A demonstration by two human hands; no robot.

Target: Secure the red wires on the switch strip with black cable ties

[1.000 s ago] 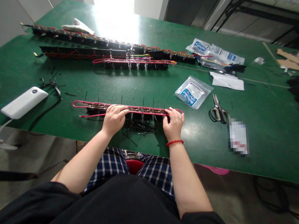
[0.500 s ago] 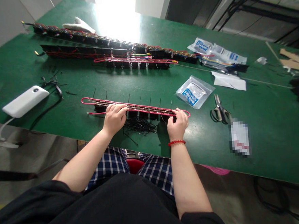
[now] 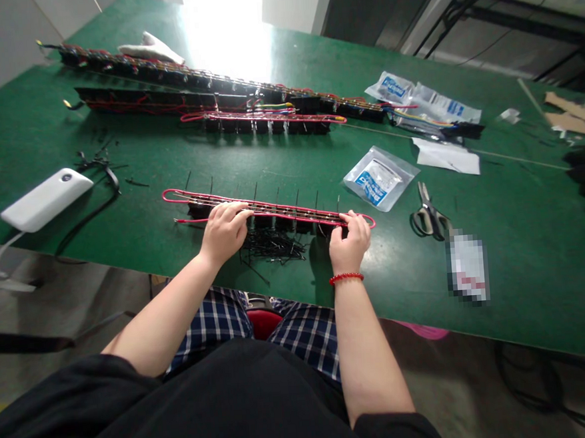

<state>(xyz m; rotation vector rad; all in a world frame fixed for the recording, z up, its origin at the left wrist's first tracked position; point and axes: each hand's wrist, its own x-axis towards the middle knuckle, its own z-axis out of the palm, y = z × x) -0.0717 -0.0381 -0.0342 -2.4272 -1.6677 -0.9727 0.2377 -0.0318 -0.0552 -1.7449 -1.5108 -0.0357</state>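
Observation:
A black strip assembly (image 3: 292, 213) lies along the near part of the green table, a long loop of red wire running over its top. Thin black cable ties stand up from its far side. My left hand (image 3: 224, 232) grips it left of the middle, fingers curled over the wires. Near the right end, my right hand (image 3: 351, 243) has thumb and fingers closed on the strip and the red wire. A pile of loose black cable ties (image 3: 274, 245) lies just in front, between my hands. The fingertips are partly hidden.
Scissors (image 3: 429, 217) and a clear plastic bag (image 3: 380, 178) lie to the right. A white power adapter (image 3: 47, 199) with a cable is at left. Further back lie a shorter wired strip (image 3: 276, 123), longer black wired strips (image 3: 154, 102) and a white glove (image 3: 149, 50).
The strip with its red wire has shifted slightly to the right. My right hand has moved a little with it, while my left hand stays almost in place.

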